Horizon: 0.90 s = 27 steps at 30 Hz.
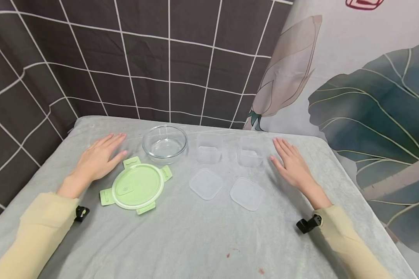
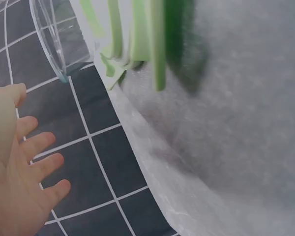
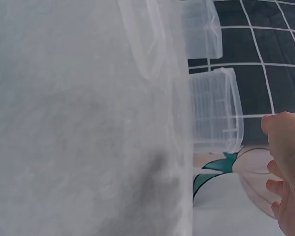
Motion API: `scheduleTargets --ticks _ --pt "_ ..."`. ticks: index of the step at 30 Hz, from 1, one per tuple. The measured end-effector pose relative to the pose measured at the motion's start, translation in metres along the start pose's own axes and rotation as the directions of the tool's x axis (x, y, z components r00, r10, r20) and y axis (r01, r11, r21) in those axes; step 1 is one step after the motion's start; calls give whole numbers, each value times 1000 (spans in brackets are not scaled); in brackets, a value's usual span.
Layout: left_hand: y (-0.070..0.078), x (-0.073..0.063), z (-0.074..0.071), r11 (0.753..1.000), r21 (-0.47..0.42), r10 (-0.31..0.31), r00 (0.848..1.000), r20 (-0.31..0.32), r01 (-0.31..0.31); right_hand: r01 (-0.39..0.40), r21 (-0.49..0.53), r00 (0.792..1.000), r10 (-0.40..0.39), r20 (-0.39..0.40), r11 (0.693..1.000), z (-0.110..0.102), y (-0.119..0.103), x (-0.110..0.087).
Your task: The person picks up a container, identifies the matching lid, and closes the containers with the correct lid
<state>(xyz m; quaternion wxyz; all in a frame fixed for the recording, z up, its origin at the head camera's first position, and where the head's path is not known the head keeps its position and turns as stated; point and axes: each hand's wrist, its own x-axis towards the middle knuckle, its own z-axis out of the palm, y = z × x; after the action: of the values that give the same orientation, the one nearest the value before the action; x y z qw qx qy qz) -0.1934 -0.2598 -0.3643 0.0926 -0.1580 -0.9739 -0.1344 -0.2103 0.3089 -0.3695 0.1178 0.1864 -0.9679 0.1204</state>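
My left hand (image 1: 99, 157) is at the left of the table, fingers straight and holding nothing. Close to its thumb lies a round green lid (image 1: 137, 186) with several side flaps, flat on the cloth. Behind the lid stands a round clear glass bowl (image 1: 165, 145), without a cover. My right hand (image 1: 293, 164), also straight-fingered and empty, is just right of a clear plastic container (image 1: 250, 153). Another such container (image 1: 209, 149) stands left of that one. In front of the pair lie two translucent square lids, the left lid (image 1: 206, 184) and the right lid (image 1: 247, 193).
A grey cloth (image 1: 181, 244) covers the table. A dark checked curtain (image 1: 143, 58) hangs behind it, with a leaf-printed curtain (image 1: 380, 116) at the right. Small reddish marks (image 1: 261, 271) show on the cloth near the front.
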Motion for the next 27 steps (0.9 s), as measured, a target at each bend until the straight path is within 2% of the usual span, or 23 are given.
scheduleTargets --ticks 4,13,21,27 --pt "3 2 -2 1000 -19 -24 1000 -4 24 11 1 1000 -11 -16 1000 -2 -6 5" --pt "11 6 -5 997 -41 -70 997 13 71 57 9 989 -56 -134 998 -4 -22 18" --pt "19 5 -7 994 -88 -65 997 37 68 52 92 989 -39 -141 994 -1 -35 22" --pt "21 4 -6 988 -120 -85 994 70 93 83 119 980 -60 -189 989 2 -51 24"
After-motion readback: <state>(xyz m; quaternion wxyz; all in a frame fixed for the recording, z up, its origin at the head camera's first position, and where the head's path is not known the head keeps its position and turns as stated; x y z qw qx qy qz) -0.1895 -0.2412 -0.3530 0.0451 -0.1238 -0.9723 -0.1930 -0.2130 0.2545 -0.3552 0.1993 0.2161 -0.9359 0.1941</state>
